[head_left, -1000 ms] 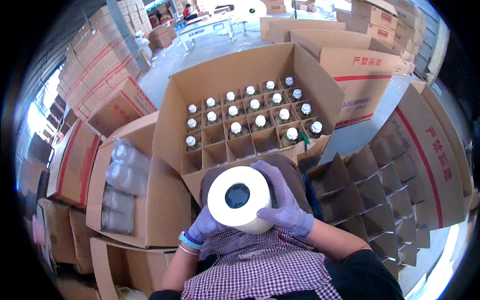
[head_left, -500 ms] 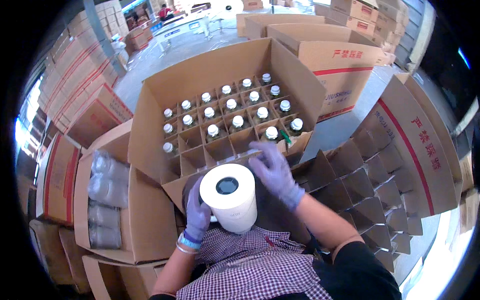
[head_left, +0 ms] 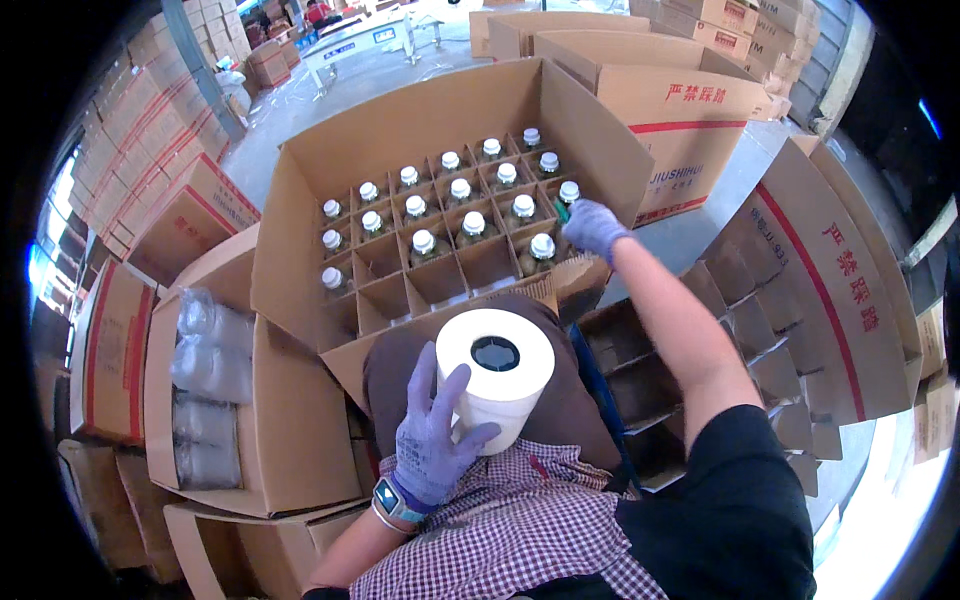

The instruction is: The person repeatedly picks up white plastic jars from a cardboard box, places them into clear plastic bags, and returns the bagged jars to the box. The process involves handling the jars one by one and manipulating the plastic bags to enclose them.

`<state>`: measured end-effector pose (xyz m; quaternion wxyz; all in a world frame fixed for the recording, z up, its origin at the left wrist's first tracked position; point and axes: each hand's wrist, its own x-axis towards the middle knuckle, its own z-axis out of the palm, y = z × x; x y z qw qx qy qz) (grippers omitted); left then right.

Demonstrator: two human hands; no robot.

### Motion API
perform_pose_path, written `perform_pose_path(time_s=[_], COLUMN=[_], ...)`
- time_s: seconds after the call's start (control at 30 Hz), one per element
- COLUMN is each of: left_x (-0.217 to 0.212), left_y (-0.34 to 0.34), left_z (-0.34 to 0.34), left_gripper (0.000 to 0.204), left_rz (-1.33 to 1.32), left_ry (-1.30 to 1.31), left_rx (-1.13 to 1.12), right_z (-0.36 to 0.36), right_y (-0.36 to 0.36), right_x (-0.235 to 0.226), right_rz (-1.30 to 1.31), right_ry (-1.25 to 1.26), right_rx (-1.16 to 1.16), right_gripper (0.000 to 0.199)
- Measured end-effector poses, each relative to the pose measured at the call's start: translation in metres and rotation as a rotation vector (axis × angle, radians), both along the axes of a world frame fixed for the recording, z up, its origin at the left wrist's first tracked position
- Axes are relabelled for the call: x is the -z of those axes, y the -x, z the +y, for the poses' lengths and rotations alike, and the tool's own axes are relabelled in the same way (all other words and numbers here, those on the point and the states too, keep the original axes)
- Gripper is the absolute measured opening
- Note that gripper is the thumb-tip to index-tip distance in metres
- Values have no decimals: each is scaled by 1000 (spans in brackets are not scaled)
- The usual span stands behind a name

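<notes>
Upright on my lap stands a thick white roll point(head_left: 520, 352) with a dark core, perhaps of labels. My left hand point(head_left: 432, 440), in a purple glove, holds its near left side with fingers spread along it. My gloved right hand point(head_left: 597, 230) reaches into the right front corner of a divided carton point(head_left: 420, 120). Its fingers are closed on a slim green thing point(head_left: 563, 211) that shows at the fingertips. The hand hides the corner bottle. White-capped clear bottles, such as one bottle point(head_left: 541, 250) beside this hand, fill many cells. Several front-left cells hold no bottle.
At left, an open carton point(head_left: 262, 420) holds clear bottles in plastic wrap point(head_left: 212, 370). A carton with cardboard dividers point(head_left: 640, 345) stands at right, its tall flap point(head_left: 820, 290) raised. More open cartons point(head_left: 665, 130) stand behind; stacked boxes point(head_left: 150, 130) line the far left.
My right hand has moved from beside the roll up and right to the carton's corner, where the green thing has shifted upward. The roll and my left hand have moved slightly right.
</notes>
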<state>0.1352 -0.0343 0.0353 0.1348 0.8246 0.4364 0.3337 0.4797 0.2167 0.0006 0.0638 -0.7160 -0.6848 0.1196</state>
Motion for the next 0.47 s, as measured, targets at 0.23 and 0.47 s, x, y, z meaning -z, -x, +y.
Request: perform_pose_path(time_s=[0.23,0.47], left_x=[-7,1], left_y=[-27,-37], left_z=[-12,-29], left_gripper=[89,87], left_rz=[10,173], left_ry=[-24,-70], left_rx=[74,222], right_z=[-180,-240], right_y=[18,34], right_x=[-104,-59], right_rz=[1235,1350], right_ry=[337,494], right_rx=[-112,216], right_gripper=[37,41])
